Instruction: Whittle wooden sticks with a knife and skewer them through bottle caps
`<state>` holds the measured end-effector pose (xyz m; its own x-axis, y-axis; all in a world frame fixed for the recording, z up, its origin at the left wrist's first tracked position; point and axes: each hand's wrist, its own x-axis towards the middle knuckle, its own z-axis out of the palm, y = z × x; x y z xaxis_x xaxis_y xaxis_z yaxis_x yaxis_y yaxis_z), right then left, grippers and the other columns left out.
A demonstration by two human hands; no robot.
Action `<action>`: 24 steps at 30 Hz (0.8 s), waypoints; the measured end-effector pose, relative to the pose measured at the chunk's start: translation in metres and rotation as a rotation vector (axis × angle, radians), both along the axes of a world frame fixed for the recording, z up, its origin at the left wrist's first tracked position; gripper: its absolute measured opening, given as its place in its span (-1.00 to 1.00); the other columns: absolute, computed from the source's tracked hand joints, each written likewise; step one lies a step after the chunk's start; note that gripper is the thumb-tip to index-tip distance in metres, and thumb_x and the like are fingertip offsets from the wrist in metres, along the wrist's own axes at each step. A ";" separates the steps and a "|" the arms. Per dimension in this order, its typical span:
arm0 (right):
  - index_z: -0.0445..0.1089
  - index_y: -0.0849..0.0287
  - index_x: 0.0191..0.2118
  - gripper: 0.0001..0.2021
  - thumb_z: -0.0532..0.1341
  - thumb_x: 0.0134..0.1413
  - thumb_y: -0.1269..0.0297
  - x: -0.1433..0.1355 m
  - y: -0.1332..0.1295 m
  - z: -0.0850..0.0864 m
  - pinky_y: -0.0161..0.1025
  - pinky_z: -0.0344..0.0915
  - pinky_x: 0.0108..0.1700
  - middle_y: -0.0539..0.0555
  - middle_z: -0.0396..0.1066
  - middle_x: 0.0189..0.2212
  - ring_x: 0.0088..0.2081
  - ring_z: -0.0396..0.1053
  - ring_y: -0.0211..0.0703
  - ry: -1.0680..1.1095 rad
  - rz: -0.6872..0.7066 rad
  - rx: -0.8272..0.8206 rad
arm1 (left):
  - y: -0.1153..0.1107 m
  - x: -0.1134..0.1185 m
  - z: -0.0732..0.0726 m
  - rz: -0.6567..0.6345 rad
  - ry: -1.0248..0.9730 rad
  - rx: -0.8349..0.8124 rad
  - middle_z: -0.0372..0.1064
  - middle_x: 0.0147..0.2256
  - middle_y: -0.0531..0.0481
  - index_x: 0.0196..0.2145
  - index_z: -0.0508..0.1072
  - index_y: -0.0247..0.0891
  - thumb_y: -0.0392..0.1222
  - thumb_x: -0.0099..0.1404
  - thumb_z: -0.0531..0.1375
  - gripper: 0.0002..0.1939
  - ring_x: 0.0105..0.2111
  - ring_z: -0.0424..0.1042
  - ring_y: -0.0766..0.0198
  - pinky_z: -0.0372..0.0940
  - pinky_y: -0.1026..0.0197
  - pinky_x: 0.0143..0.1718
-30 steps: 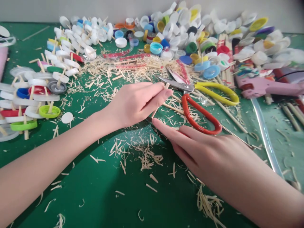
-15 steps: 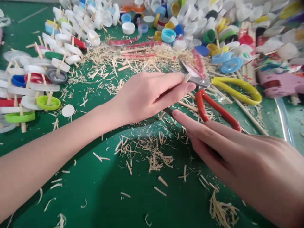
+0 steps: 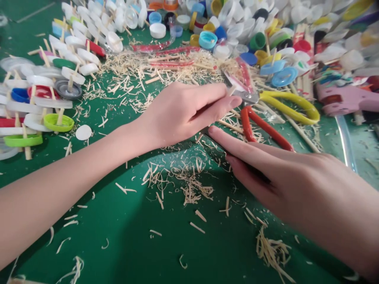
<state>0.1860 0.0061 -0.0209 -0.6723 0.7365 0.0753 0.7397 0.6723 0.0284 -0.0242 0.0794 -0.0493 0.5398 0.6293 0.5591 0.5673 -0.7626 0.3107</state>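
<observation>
My left hand (image 3: pixel 186 112) is closed on a thin wooden stick (image 3: pixel 232 90), whose pale tip shows between thumb and forefinger. To its lower right, my right hand (image 3: pixel 284 177) is closed round a dark, narrow tool, probably a knife (image 3: pixel 205 131). The forefinger lies along the tool's back, and its front end passes beneath my left hand, where it is hidden. Pale wood shavings (image 3: pixel 192 189) lie on the green table (image 3: pixel 154 256) below both hands. Just beyond my right hand are red-handled pliers (image 3: pixel 266 128) and yellow-handled scissors (image 3: pixel 293 106).
Bottle caps threaded on sticks (image 3: pixel 59 122) stand at the left. Loose caps (image 3: pixel 207 40) are heaped along the back. A pink glue gun (image 3: pixel 346 97) with a clear glue stick (image 3: pixel 346 142) lies at the right. More shavings and red-and-clear wrappers (image 3: pixel 171 63) lie behind my left hand.
My right hand has moved slightly up and left, closer to my left hand, and less of the dark tool shows. The whole view has shifted a little.
</observation>
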 end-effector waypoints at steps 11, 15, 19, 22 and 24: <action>-0.01 -0.14 0.30 -0.50 -0.01 0.28 0.28 0.003 0.001 -0.006 -0.26 0.07 -0.59 -0.12 0.46 -0.35 -0.59 0.28 -0.33 0.014 0.029 -0.035 | 0.000 0.000 0.002 -0.003 0.042 -0.042 0.19 -0.63 0.14 -0.42 0.34 -0.23 0.02 0.42 -0.30 -0.47 -0.60 0.43 0.44 0.18 0.38 -0.57; 0.00 -0.12 0.30 -0.53 -0.02 0.31 0.25 0.003 -0.001 -0.006 -0.25 0.05 -0.60 -0.15 0.34 -0.52 -0.65 0.18 -0.31 -0.009 0.033 0.041 | 0.000 0.001 0.002 0.008 0.031 -0.037 0.16 -0.64 0.15 -0.43 0.34 -0.22 0.00 0.42 -0.28 -0.49 -0.62 0.41 0.46 0.15 0.38 -0.56; 0.00 -0.10 0.30 -0.52 -0.01 0.30 0.27 0.002 -0.002 -0.006 -0.25 0.03 -0.60 -0.15 0.29 -0.56 -0.66 0.13 -0.29 -0.014 0.045 0.067 | -0.001 0.000 0.001 0.009 0.022 -0.040 0.12 -0.65 0.16 -0.43 0.34 -0.22 -0.05 0.43 -0.21 -0.55 -0.64 0.36 0.46 0.11 0.38 -0.57; -0.02 -0.11 0.30 -0.51 -0.01 0.29 0.27 0.003 -0.002 -0.006 -0.24 0.06 -0.59 -0.15 0.33 -0.54 -0.65 0.17 -0.29 -0.031 0.046 0.060 | -0.001 0.000 0.001 -0.006 0.014 -0.035 0.12 -0.65 0.16 -0.42 0.34 -0.21 -0.09 0.43 -0.19 -0.59 -0.64 0.33 0.47 0.07 0.37 -0.58; -0.02 -0.12 0.30 -0.50 -0.01 0.29 0.27 0.004 -0.002 -0.006 -0.24 0.07 -0.59 -0.16 0.35 -0.53 -0.65 0.19 -0.29 -0.038 0.041 0.060 | 0.000 -0.001 0.000 -0.015 0.011 -0.042 0.13 -0.64 0.15 -0.42 0.32 -0.21 -0.09 0.42 -0.17 -0.61 -0.65 0.31 0.46 0.07 0.36 -0.59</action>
